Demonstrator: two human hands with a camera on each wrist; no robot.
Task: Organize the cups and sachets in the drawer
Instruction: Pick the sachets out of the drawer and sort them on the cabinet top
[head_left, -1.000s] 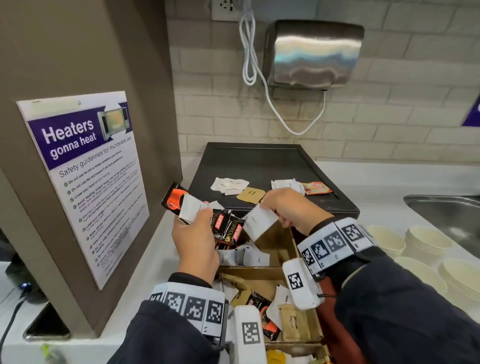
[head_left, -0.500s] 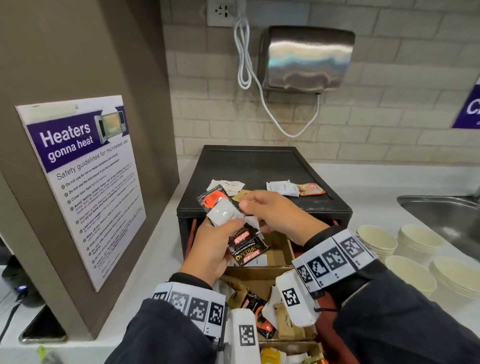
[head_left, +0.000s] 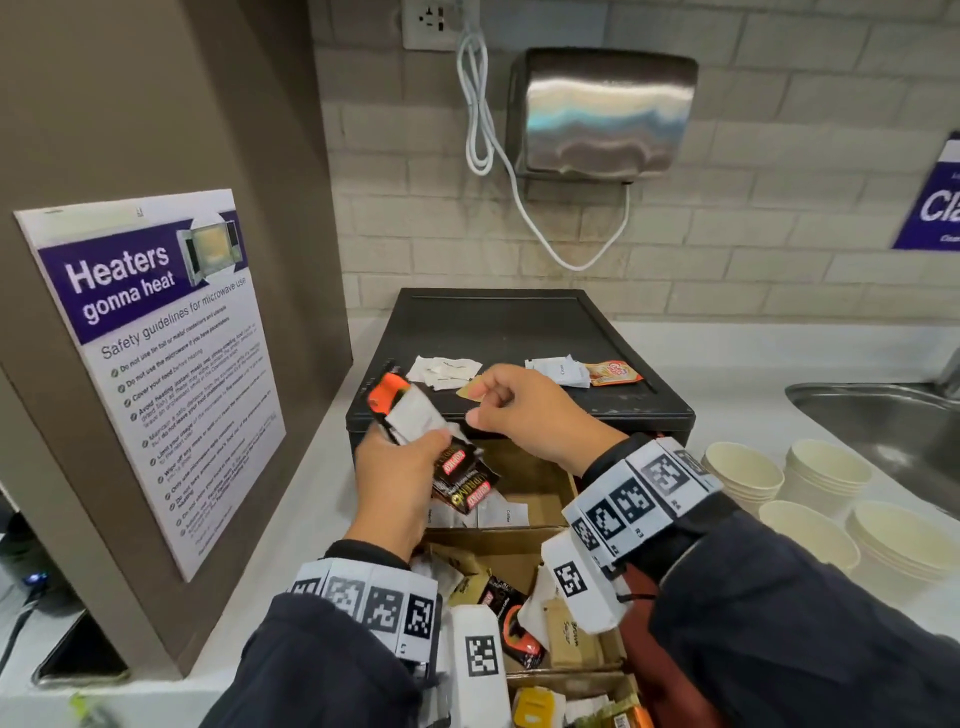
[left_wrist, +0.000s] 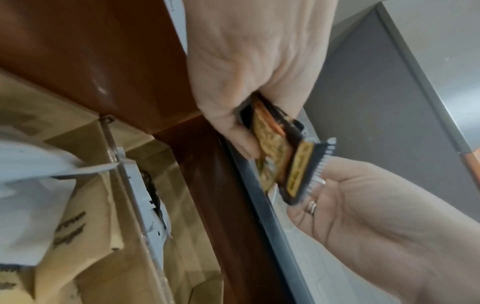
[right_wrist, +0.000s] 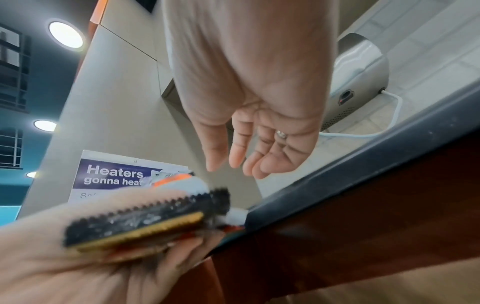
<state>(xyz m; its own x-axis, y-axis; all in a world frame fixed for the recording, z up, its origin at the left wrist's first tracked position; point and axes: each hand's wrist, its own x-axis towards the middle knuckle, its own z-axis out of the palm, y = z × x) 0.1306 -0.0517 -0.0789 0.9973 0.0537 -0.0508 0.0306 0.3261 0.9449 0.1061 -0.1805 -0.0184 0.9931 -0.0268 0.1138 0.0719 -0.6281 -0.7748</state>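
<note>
Left hand (head_left: 397, 480) grips a bunch of sachets (head_left: 460, 475) over the open drawer (head_left: 540, 540). Right hand (head_left: 524, 410) w/ fingers loosely curled, holding nothing, just beside them, above the black box (head_left: 498, 322).

You've got a steel hand dryer (head_left: 602, 111) up on the tiled wall (head_left: 779, 208), its white cord (head_left: 498, 156) looping to the socket (head_left: 431, 23) at the top. On your left there's a "Heaters gonna heat" poster (head_left: 156, 364) stuck on a brown panel (head_left: 130, 104), plus a purple sign (head_left: 932, 208) cut off at the right edge. A metal sink (head_left: 883, 431) sits in the white counter (head_left: 753, 410) on your right, and a phone (head_left: 78, 660) lies bottom left.
</note>
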